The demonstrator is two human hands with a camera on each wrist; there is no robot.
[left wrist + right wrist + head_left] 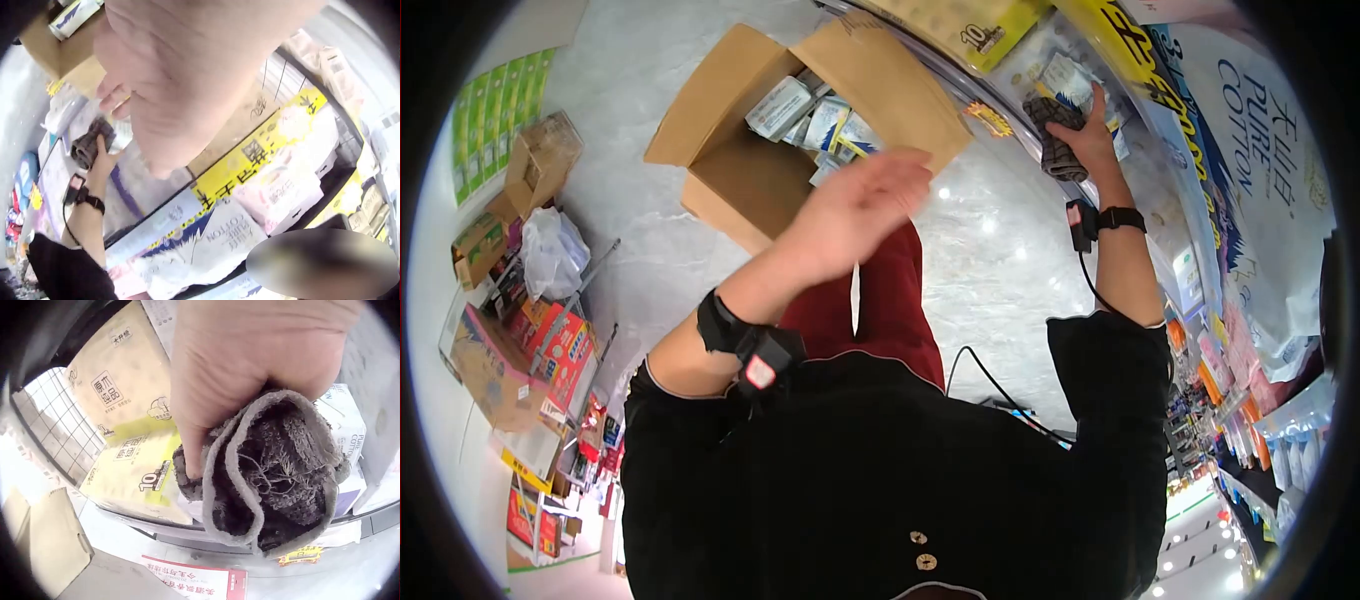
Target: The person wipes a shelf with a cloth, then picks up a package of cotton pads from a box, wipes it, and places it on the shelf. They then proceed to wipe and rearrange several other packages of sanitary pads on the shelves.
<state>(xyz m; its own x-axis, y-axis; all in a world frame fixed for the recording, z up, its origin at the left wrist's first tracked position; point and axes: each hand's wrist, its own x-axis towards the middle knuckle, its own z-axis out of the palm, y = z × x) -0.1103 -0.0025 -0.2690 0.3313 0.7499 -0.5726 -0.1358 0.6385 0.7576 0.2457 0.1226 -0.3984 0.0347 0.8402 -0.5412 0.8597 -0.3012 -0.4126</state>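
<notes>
My right hand [1095, 145] grips a dark grey-brown folded cloth [1055, 140] over the shelf at the upper right of the head view. In the right wrist view the folded cloth [281, 469] shows its looped, frayed inside, with the thumb along one side. Beside it are white and blue packs [342, 422] marked Pure Cotton. My left hand [860, 210] holds nothing. Its fingers are extended, and it overlaps the near side of an open cardboard box [735, 110]. In the left wrist view the palm of the left hand [181, 75] fills the top.
Several white, blue and yellow packs [780, 108] lie inside the box on the grey floor [615, 110]. Large yellow packs [119, 375] stand on the shelf beside the cloth. At the left are stacked cartons [490, 370] and a white plastic bag [553, 255].
</notes>
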